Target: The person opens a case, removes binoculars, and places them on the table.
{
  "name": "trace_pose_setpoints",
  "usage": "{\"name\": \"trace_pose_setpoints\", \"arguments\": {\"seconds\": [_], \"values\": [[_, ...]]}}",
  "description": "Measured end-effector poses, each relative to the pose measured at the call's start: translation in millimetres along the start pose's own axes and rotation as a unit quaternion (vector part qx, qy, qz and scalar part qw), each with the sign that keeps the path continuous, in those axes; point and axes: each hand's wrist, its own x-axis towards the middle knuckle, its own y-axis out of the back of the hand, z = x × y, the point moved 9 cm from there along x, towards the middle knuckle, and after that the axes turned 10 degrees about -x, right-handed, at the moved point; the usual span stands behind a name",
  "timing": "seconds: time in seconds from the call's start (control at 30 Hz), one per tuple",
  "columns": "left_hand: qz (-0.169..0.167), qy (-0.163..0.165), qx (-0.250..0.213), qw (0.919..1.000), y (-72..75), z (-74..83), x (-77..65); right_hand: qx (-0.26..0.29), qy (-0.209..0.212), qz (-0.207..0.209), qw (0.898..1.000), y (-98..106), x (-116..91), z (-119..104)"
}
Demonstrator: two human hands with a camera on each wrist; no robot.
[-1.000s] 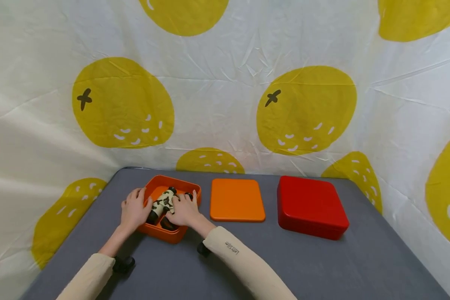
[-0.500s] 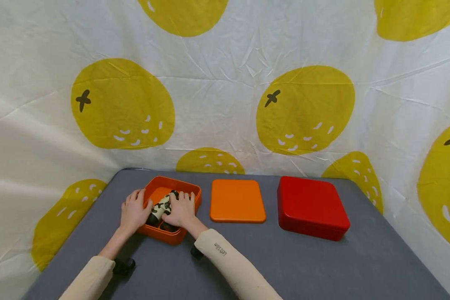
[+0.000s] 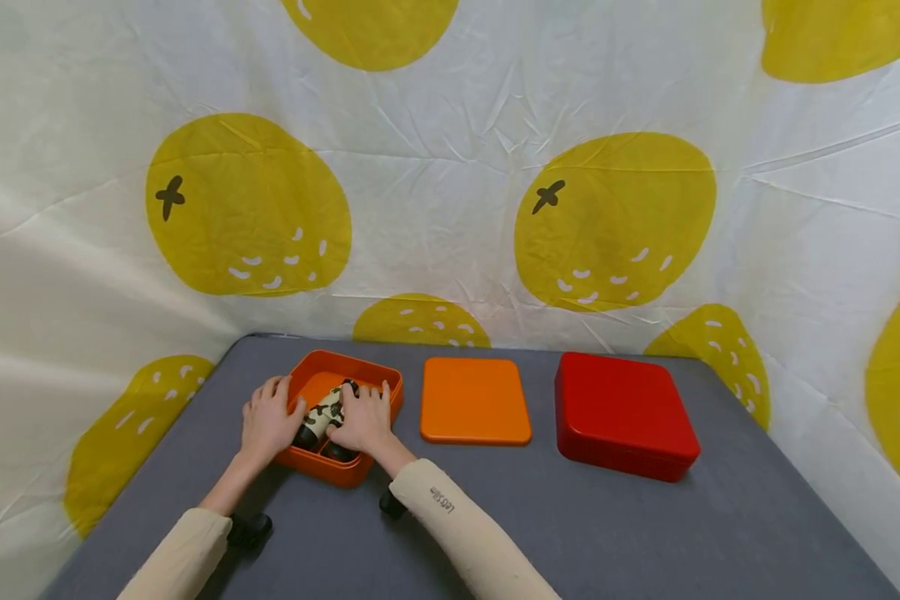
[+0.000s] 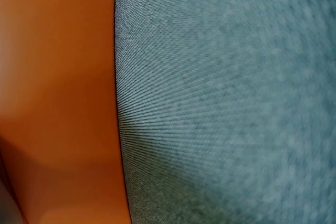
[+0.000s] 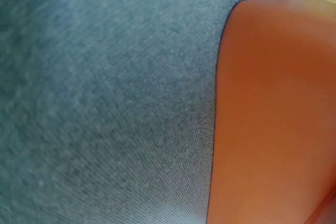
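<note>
Camouflage-patterned binoculars [image 3: 321, 417] with black ends lie inside an orange box [image 3: 356, 477], at the left of the table in the head view. My right hand [image 3: 363, 421] grips them from above, covering much of the right barrel, thumb at the near side and fingers spread toward the far wall. My left hand [image 3: 268, 421] holds the left rim of the box, its thumb over the inside next to the near left barrel. Both wrist views show only the box's outer wall [image 4: 63, 77] and grey cloth; no fingers appear there.
A flat orange lid [image 3: 474, 400] lies to the right of the box. Farther right stands a closed red box [image 3: 622, 408]. Grey cloth covers the table [image 3: 645, 533], and a white curtain [image 3: 435, 217] with yellow fruit prints hangs behind it.
Early on, my right hand shifted slightly left over the binoculars, and their visible far end moved a little right and nearer. Since half a second ago hardly anything differs. The left hand stays at the rim.
</note>
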Motion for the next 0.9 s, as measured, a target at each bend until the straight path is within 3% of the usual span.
{"name": "trace_pose_setpoints", "arguments": {"seconds": [0.5,0.7,0.9], "values": [[-0.007,0.01,0.008,0.9999,0.7,-2.3,1.8,0.003,0.019,0.065,0.998,11,-4,-6],[0.001,0.005,0.003,1.0,2.2,-1.0,0.9,0.003,0.043,0.12,0.992,19,-10,-9],[-0.003,0.012,0.002,0.9999,0.1,-2.5,1.7,-0.034,0.078,0.202,0.976,32,-17,-16]]}}
